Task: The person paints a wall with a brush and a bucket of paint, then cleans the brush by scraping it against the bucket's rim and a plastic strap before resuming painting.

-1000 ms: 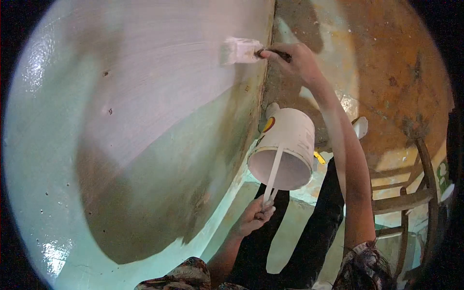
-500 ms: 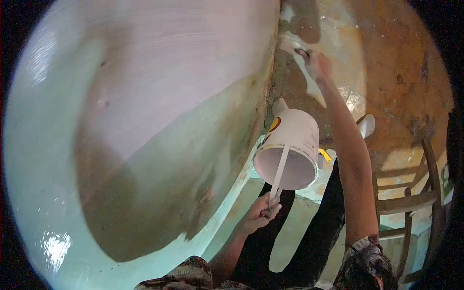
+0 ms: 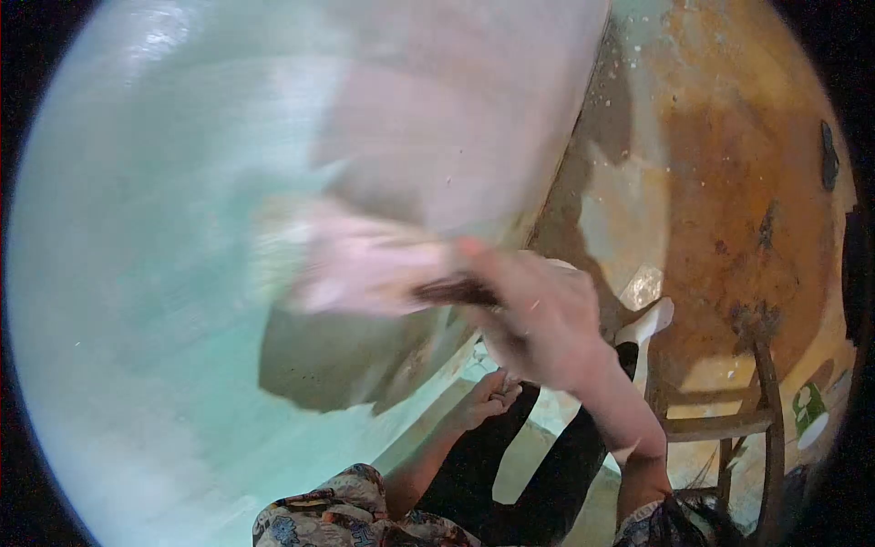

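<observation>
My right hand is closed on the dark handle of a wide paint brush, blurred by motion. The brush has pale pink paint over it, and its bristles point left in front of the wall. Below, my left hand is closed at the bucket's handle, most of which is hidden. Behind my right hand the white bucket shows only at its upper edge. Pale pink paint covers the upper part of the greenish wall.
A wooden chair stands at the lower right, with a green and white container beyond it. The floor is stained brown. A dark object lies at the far right.
My right hand has swung from the wall's base at the upper right to the left and closer to the camera, bringing the brush before the wall. The view has shifted left.
</observation>
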Motion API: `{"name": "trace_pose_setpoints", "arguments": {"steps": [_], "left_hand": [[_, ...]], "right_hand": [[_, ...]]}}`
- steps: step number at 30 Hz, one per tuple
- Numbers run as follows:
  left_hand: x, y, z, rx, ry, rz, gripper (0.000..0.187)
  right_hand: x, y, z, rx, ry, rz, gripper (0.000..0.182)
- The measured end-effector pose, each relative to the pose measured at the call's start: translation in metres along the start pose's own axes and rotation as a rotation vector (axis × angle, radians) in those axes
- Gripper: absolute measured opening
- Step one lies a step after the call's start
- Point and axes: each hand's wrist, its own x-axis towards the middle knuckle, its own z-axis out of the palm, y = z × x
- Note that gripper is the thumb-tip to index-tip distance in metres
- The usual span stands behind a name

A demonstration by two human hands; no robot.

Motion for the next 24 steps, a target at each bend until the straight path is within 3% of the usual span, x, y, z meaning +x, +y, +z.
{"name": "trace_pose_setpoints", "arguments": {"steps": [2, 4, 9, 11, 14, 18, 24], "left_hand": [[0.001, 0.004, 0.004, 0.015, 0.019, 0.001, 0.052], [0.001, 0.007, 0.010, 0.018, 0.013, -0.008, 0.052], [0.003, 0.005, 0.019, 0.005, 0.012, -0.040, 0.051], [0.007, 0.003, 0.018, -0.039, -0.001, -0.027, 0.050], [0.014, 0.013, 0.018, -0.071, -0.092, -0.067, 0.028], [0.022, -0.006, 0.007, -0.122, -0.071, -0.178, 0.031], [0.035, -0.011, -0.005, -0.059, -0.059, -0.196, 0.035]], "right_hand": [[0.035, -0.022, 0.021, 0.022, 0.149, -0.250, 0.047], [0.062, -0.048, 0.032, -0.059, 0.178, -0.348, 0.048], [0.075, -0.030, 0.051, -0.180, 0.181, -0.310, 0.046], [0.059, -0.002, 0.049, -0.170, 0.138, -0.271, 0.048], [0.019, 0.056, 0.035, -0.124, 0.047, -0.139, 0.053], [-0.055, 0.154, 0.026, -0.255, -0.134, 0.084, 0.062], [-0.152, 0.280, 0.026, -0.257, -0.154, 0.388, 0.057]]}}
